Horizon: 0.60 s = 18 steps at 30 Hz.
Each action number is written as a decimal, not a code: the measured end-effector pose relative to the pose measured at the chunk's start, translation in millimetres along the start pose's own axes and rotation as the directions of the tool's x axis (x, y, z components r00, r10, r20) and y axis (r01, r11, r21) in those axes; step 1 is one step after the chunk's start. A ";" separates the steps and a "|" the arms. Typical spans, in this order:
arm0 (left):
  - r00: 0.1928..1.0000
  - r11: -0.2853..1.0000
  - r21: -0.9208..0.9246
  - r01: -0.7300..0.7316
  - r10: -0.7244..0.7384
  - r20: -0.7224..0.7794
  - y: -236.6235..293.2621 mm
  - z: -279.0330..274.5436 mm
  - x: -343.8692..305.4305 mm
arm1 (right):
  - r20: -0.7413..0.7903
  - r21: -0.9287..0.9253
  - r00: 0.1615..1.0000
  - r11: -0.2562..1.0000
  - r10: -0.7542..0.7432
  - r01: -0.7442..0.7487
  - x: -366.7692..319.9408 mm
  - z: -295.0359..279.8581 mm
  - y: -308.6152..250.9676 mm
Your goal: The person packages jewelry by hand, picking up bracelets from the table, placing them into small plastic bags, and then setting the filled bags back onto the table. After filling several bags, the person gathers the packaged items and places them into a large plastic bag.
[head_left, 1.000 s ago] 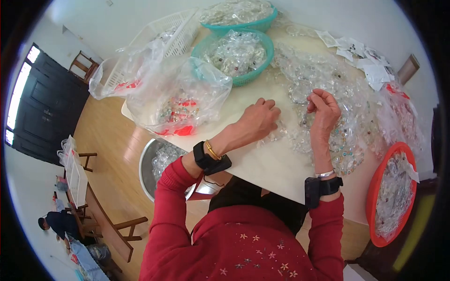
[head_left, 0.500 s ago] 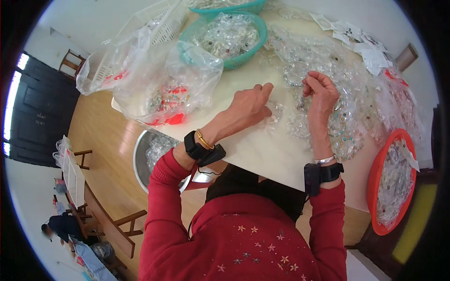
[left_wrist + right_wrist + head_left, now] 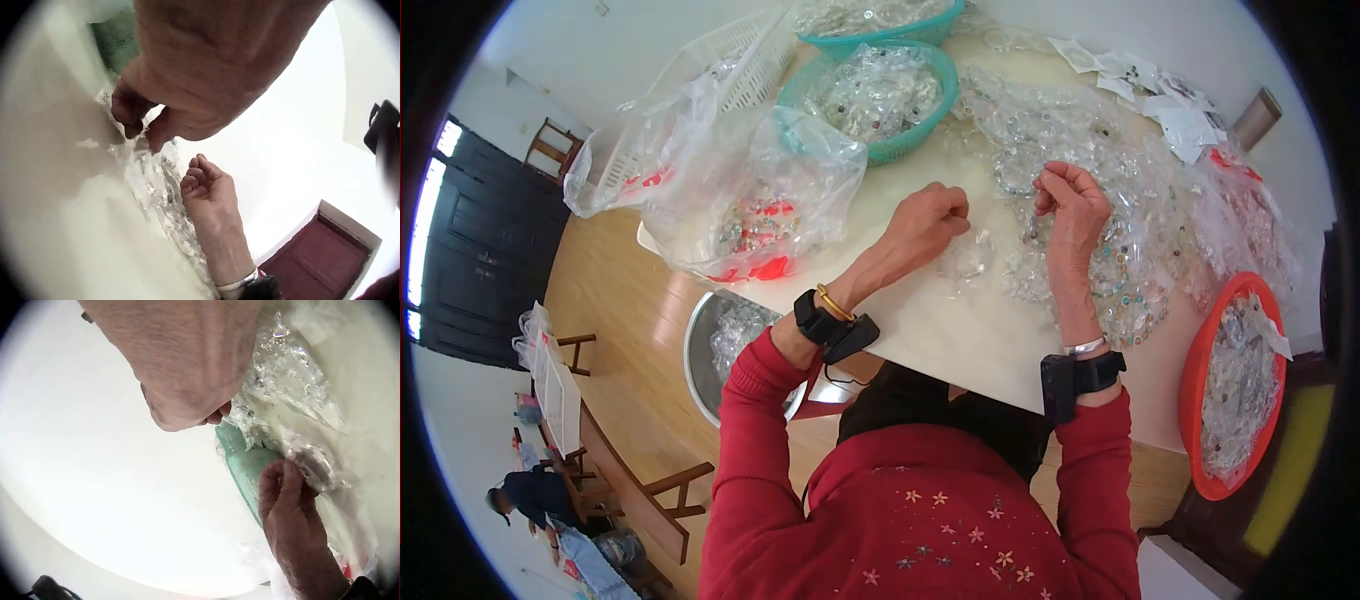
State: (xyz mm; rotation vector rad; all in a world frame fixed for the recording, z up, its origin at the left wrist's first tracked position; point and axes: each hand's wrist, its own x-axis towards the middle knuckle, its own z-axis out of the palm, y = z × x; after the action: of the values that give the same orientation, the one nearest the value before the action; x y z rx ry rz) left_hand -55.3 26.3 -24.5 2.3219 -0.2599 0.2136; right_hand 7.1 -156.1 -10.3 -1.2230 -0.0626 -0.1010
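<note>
My left hand (image 3: 930, 222) is over the pale table, thumb and fingertips together at a small clear plastic bag (image 3: 972, 254). In the right wrist view the left hand (image 3: 297, 515) pinches crinkled clear plastic at its fingertips. My right hand (image 3: 1076, 208) is raised at the near side of a large heap of clear bags (image 3: 1115, 170), which hold beaded pieces. Its fingers curl in with the thumb against them, and nothing shows between them. The left wrist view also shows this right hand (image 3: 209, 187) curled, beside the plastic.
A green basket (image 3: 890, 152) of bagged pieces stands at the back, a second green basket (image 3: 935, 32) behind it. On the left lies a big clear bag with red print (image 3: 765, 268); a metal basin (image 3: 700, 375) is below. A red basket (image 3: 1195, 440) stands right.
My left fingers, with the index finger stretched out half a second ago, have drawn together at the small bag. The right hand keeps its curled pose. The head view has shifted slightly.
</note>
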 end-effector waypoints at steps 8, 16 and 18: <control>0.931 0.555 -0.761 0.337 -0.315 0.182 8.3 -13.5 3.8 | 0.027 -0.030 0.999 0.998 0.047 -0.046 0.3 2.5 -0.1; 0.955 0.463 -0.869 0.173 -0.295 0.033 15.9 -15.9 9.2 | 0.325 -0.139 0.936 0.986 0.131 -0.090 -0.6 9.0 8.4; 0.963 0.494 -0.854 0.166 -0.268 0.032 18.0 -14.5 9.5 | 0.531 -0.233 0.834 0.972 0.149 -0.026 -3.4 11.3 11.1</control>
State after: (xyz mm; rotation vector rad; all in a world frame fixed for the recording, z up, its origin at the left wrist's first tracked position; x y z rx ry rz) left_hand -51.7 23.4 0.0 1.3046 0.0131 0.0469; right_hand 5.0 -141.6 -17.2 -1.4413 -0.5076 0.3386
